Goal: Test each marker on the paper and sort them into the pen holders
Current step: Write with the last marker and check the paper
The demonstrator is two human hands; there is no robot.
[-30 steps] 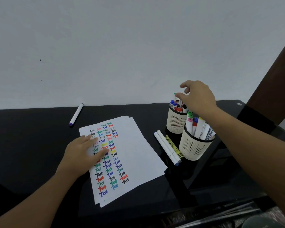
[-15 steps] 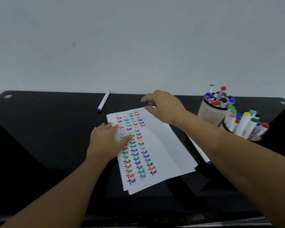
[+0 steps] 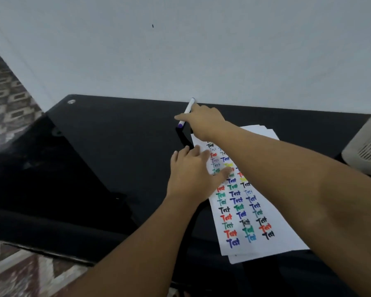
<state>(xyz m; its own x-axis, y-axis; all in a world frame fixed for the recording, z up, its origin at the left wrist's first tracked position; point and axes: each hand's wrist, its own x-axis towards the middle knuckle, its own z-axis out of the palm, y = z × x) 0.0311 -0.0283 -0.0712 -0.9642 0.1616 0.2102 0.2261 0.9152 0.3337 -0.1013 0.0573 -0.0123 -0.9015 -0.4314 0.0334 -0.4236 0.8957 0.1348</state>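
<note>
Black desk, wall-side edge: R hand pinching purple-tip marker; L hand flat on paper.

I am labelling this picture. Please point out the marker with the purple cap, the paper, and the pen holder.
marker (image 3: 188,108): head view, white barrel beside the right hand's fingers.
paper (image 3: 287,230): head view, blank right margin.
pen holder (image 3: 366,146): head view, slotted side wall.

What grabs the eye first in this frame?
The white paper at centre right, covered in columns of multicoloured "Test" marks, with the left hand pressed flat on its left edge. Behind it, the right hand reaches the purple-capped marker near the black table's far edge.
</note>
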